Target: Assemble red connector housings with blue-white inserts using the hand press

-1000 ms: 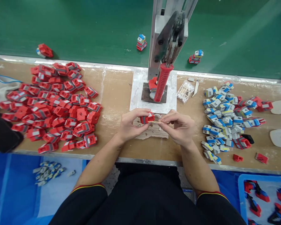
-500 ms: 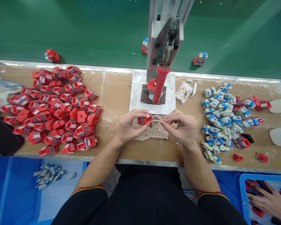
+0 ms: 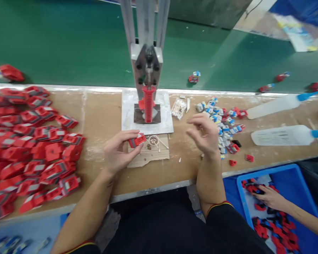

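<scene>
**Fingers of the left hand (image 3: 117,151) closed on a block; right hand (image 3: 204,132) unladen**

Left thumb and fingers pinch the red block (image 3: 137,140) from its near and far sides, above the left part of the card (image 3: 145,163) and just left of the clear cup (image 3: 149,140). The block's right end projects past the fingertips. Right thumb and fingers stand apart with nothing visible between them; the hand hangs at the left edge of the white parts (image 3: 225,128), and contact with these cannot be told.

Loose swabs (image 3: 163,144) lie beside the cup; a bag (image 3: 179,108) of more lies beyond, right of the press (image 3: 147,70), whose red handle (image 3: 148,106) points down. At left, a heap (image 3: 39,148) of like blocks; at right, a co-worker's hand (image 3: 271,198) reaches into the blue tray (image 3: 296,176).

Good practice, as judged here: a light, even pinch on the block's sides should leave its exposed end accessible and unsmeared, whereas a hard squeeze might twist it. The right hand is best brought across high, since the cup looks light enough to tip. Lifting one white part at a time should spare its neighbours.
</scene>
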The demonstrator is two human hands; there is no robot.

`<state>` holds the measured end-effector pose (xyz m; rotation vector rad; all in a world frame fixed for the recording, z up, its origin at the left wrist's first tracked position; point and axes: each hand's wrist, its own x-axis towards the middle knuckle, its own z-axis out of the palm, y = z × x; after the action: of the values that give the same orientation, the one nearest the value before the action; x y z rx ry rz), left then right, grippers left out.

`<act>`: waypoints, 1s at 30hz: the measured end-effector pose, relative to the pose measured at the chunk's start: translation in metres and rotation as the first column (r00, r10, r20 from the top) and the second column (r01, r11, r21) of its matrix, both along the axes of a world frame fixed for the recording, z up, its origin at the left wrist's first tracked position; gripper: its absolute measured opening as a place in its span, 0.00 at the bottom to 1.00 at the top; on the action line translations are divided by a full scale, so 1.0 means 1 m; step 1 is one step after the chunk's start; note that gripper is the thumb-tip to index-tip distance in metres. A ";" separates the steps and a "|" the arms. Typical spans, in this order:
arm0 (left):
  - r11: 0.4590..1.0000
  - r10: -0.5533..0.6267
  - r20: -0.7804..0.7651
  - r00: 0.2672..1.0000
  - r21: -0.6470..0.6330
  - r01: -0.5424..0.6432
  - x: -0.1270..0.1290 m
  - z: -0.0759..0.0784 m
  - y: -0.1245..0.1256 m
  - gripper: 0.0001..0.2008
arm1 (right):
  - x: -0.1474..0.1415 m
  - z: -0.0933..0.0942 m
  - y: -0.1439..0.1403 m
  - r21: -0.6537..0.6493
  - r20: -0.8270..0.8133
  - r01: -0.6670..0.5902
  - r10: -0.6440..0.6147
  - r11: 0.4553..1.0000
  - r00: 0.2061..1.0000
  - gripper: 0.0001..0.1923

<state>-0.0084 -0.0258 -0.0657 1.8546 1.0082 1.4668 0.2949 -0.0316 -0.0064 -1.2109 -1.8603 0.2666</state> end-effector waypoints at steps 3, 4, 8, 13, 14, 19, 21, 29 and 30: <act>1.000 0.016 0.070 0.997 -0.021 -0.014 0.001 0.000 0.001 0.13 | 0.057 0.019 -0.007 0.056 0.193 0.344 -0.349 0.937 0.917 0.09; 0.999 0.018 0.088 0.996 -0.028 -0.016 0.001 0.001 0.000 0.12 | 0.074 0.022 -0.007 0.035 0.302 0.394 -0.386 0.918 0.872 0.08; 0.998 0.016 0.133 0.991 -0.065 -0.007 0.001 0.002 -0.002 0.12 | 0.104 0.017 0.003 -0.174 0.710 0.450 -0.205 0.876 0.674 0.10; 0.990 -0.006 0.181 0.983 -0.140 0.032 0.001 -0.001 -0.004 0.12 | 0.089 0.003 0.031 -0.219 0.829 0.480 -0.098 0.849 0.551 0.19; 0.990 -0.005 0.186 0.982 -0.140 0.031 0.001 -0.001 -0.004 0.12 | 0.087 0.003 0.036 -0.227 0.833 0.491 -0.094 0.841 0.545 0.18; 0.993 -0.003 0.197 0.980 -0.118 0.027 0.002 0.000 -0.004 0.12 | 0.090 0.003 0.037 -0.282 0.684 0.419 -0.126 0.863 0.719 0.17; 0.991 -0.032 0.206 0.978 -0.117 0.058 0.004 0.000 -0.005 0.11 | 0.084 0.001 0.026 -0.267 0.488 0.314 -0.154 0.911 0.859 0.19; 0.962 -0.173 0.353 0.920 -0.138 0.234 0.015 0.010 -0.009 0.11 | -0.021 -0.002 -0.019 -0.134 -0.456 -0.236 0.151 0.962 0.877 0.24; 0.953 -0.198 0.369 0.908 -0.143 0.266 0.015 0.011 -0.010 0.12 | -0.033 0.000 -0.020 -0.108 -0.501 -0.280 0.191 0.954 0.844 0.26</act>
<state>0.0066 -0.0353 -0.0547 1.4527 0.6984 1.4351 0.2620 -0.0513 -0.0067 -0.9128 -1.5539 0.8157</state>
